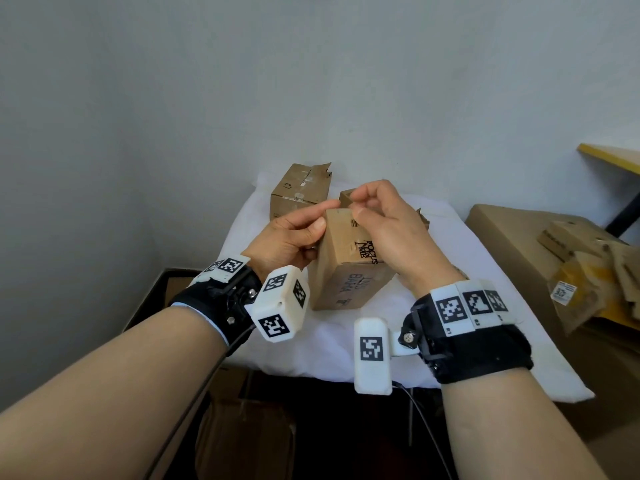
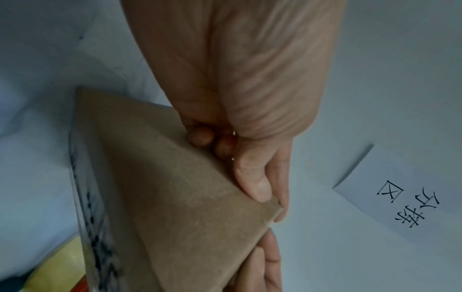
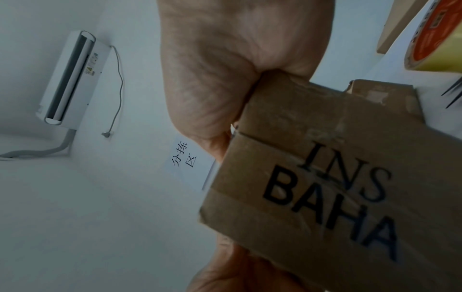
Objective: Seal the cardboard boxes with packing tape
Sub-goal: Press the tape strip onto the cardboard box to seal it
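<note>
White cloth covers the bench (image 1: 346, 344), with bare cloth toward 6 o'clock and its near edge dropping to a dark floor. At centre a printed cardboard box (image 1: 346, 268) is held tilted above the cloth, long axis running from 7 to 1 o'clock. Left hand (image 1: 294, 237) grips its upper left corner; right hand (image 1: 391, 230) pinches the top edge. A second cardboard box (image 1: 299, 190) stands at 11 o'clock, torn cardboard (image 1: 588, 265) lies at 3 o'clock, and a tape roll (image 3: 435, 39) lies beside the box.

Both hands, left hand (image 1: 291, 237) and right hand (image 1: 391, 230), grip upright brown printed cardboard box (image 1: 346, 268) above white cloth-covered table (image 1: 311, 341).
</note>
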The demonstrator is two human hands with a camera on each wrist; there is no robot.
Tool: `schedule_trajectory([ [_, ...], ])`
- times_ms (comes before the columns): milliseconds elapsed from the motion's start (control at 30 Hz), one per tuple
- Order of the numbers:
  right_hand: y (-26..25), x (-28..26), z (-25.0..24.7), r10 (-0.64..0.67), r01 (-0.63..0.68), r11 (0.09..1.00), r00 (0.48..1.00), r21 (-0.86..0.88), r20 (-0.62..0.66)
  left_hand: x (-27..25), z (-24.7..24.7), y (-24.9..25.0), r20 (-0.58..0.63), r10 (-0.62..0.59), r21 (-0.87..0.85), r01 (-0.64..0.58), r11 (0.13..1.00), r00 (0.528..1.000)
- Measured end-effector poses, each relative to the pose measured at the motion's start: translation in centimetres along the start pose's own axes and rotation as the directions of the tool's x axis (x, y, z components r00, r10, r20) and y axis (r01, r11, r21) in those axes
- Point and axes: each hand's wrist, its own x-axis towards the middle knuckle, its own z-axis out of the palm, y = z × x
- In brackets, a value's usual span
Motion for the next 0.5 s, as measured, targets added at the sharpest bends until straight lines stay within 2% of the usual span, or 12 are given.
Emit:
schedule_trajectory([
  [200,-0.6,-0.6,-0.1,-0.036,0.036,0.999,0.999,-0.032,0.006,-0.3,-0.1,0.2,-0.011,-0.058,-0.120,0.056,0.991,0.998],
  [367,0.0,-0.5,0.1,-0.062,0.063,0.990,0.998,-0.126,0.015,-0.1,1.1,0.5,-0.118,-0.039,0.017,0.041,0.999,0.992],
  [500,0.2,-0.3,0.0,-0.041,0.043,0.996,0.999,-0.073,0.023,0.1,1.0,0.3,-0.139,-0.038,0.034,0.043,0.998,0.990],
])
